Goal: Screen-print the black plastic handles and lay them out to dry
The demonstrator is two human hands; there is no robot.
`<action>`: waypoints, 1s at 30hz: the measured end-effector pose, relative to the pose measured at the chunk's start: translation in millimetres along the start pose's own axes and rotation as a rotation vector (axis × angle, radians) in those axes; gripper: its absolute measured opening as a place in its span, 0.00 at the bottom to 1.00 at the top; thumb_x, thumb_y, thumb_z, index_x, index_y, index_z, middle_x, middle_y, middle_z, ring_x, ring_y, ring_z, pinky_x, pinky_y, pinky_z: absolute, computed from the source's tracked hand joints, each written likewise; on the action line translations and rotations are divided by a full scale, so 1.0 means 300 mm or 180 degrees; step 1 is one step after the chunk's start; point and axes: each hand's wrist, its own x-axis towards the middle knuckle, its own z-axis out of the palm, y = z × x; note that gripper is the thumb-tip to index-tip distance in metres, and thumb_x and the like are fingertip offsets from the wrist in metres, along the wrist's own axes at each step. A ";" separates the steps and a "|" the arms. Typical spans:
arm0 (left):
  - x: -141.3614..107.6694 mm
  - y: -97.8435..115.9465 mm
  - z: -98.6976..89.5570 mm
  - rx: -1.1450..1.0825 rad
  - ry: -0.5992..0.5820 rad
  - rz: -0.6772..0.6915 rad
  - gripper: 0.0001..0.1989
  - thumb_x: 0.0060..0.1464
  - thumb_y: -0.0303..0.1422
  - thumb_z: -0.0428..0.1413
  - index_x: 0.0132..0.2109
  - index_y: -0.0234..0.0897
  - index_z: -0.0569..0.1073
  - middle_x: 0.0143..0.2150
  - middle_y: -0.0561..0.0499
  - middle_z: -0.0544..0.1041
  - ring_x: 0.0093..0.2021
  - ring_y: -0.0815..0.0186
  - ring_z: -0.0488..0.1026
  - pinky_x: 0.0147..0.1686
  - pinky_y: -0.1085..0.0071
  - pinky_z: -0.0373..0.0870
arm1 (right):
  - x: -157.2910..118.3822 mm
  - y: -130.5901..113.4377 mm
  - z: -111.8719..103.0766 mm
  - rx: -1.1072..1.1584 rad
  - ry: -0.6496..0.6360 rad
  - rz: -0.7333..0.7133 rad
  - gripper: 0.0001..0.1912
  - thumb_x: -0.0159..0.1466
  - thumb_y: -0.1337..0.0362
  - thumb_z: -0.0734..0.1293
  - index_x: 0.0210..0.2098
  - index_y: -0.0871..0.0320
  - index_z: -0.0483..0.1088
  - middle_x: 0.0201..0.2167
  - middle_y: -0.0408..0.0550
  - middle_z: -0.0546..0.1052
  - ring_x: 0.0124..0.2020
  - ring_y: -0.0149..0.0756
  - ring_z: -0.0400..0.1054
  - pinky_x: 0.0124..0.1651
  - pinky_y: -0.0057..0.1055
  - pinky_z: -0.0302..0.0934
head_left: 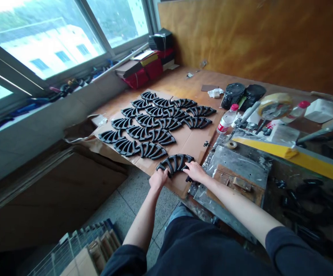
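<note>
Both of my hands grip a black, curved, ribbed fan-shaped piece (177, 163) near the front edge of a cardboard sheet (193, 142). My left hand (158, 178) is closed round its left end. At its right end, my right hand (194, 171) pinches the rim with thumb and fingers. Farther back on the cardboard, several similar black ribbed pieces (153, 150) lie in rows, some touching or overlapping. Part of the held piece's ends is hidden by my fingers.
To the right stand a plastic bottle (226, 119), black-stained jars (233, 96) and a tape roll (275, 105). A metal plate with a wooden block (242, 184) sits beside my right forearm. Red boxes (137, 78) are stacked by the window. Below left is a wire rack (77, 249).
</note>
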 end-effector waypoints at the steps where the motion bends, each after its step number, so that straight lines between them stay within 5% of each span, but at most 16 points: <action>1: -0.028 0.004 0.013 0.0041 0.0260 0.0123 0.24 0.61 0.48 0.42 0.47 0.34 0.73 0.47 0.36 0.77 0.49 0.52 0.74 0.47 0.58 0.68 | 0.000 0.004 -0.001 0.0021 -0.0010 -0.0002 0.23 0.66 0.53 0.61 0.55 0.59 0.70 0.47 0.58 0.74 0.51 0.44 0.68 0.53 0.34 0.58; 5: -0.124 0.072 0.103 0.0070 0.1184 0.1052 0.24 0.60 0.45 0.47 0.58 0.41 0.69 0.62 0.42 0.68 0.61 0.55 0.63 0.56 0.60 0.62 | 0.006 0.008 0.000 0.0115 -0.0019 -0.0002 0.24 0.67 0.53 0.60 0.57 0.59 0.69 0.49 0.58 0.74 0.52 0.43 0.68 0.54 0.33 0.58; 8: -0.127 0.150 0.162 0.0149 0.1074 0.1086 0.29 0.57 0.47 0.52 0.63 0.45 0.65 0.68 0.45 0.60 0.66 0.48 0.56 0.59 0.51 0.58 | 0.015 0.006 0.003 0.0160 -0.0022 -0.0001 0.24 0.67 0.54 0.60 0.57 0.60 0.69 0.50 0.60 0.73 0.52 0.43 0.68 0.55 0.33 0.57; 13: -0.091 0.205 0.185 0.0194 0.0929 0.0841 0.25 0.55 0.42 0.53 0.59 0.44 0.70 0.66 0.45 0.63 0.64 0.43 0.56 0.58 0.44 0.55 | 0.009 0.001 0.014 0.0254 0.0064 0.0024 0.25 0.67 0.54 0.60 0.57 0.64 0.69 0.49 0.62 0.73 0.52 0.45 0.68 0.56 0.35 0.58; 18: -0.078 0.213 0.122 0.0349 0.1193 0.1081 0.23 0.55 0.38 0.53 0.57 0.43 0.71 0.65 0.44 0.65 0.63 0.43 0.56 0.58 0.43 0.53 | 0.008 -0.004 0.012 0.0655 0.0484 -0.0067 0.28 0.65 0.54 0.62 0.58 0.67 0.68 0.47 0.62 0.74 0.50 0.45 0.69 0.56 0.36 0.60; 23: 0.065 0.341 -0.024 0.0413 0.1342 0.1550 0.19 0.56 0.41 0.53 0.53 0.43 0.74 0.64 0.44 0.66 0.63 0.45 0.55 0.58 0.45 0.52 | 0.094 0.024 -0.053 0.1186 0.1117 0.0038 0.27 0.66 0.56 0.62 0.60 0.64 0.65 0.52 0.62 0.71 0.55 0.46 0.66 0.59 0.40 0.59; 30: 0.332 0.597 -0.099 0.0563 0.0388 0.1775 0.17 0.51 0.45 0.56 0.45 0.45 0.78 0.57 0.44 0.72 0.57 0.47 0.62 0.55 0.48 0.56 | 0.097 0.067 -0.124 0.1608 0.1280 0.0156 0.25 0.66 0.58 0.62 0.59 0.62 0.65 0.56 0.61 0.70 0.57 0.46 0.65 0.61 0.44 0.59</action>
